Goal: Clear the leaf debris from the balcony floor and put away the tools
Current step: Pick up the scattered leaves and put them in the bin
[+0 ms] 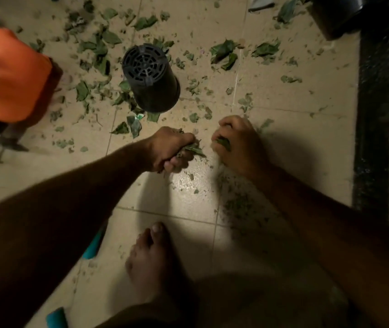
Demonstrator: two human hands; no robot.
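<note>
Near floor | leaves (196,150) inside left grip (170,147) | right grip (240,143) seemingly likewise

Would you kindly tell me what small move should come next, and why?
Probably pass the leaves in the right hand into the left hand: both hands grip leaf clumps, and a freed hand could gather the loose leaves lying beside the overturned black pot.

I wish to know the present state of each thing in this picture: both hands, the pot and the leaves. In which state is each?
Left hand: fingers curled round a bunch of leaves.
Right hand: fingers curled round a green leaf.
Black pot: not upright, holed base faces the camera.
Loose leaves: scattered over the floor tiles, not yet gathered.
</note>
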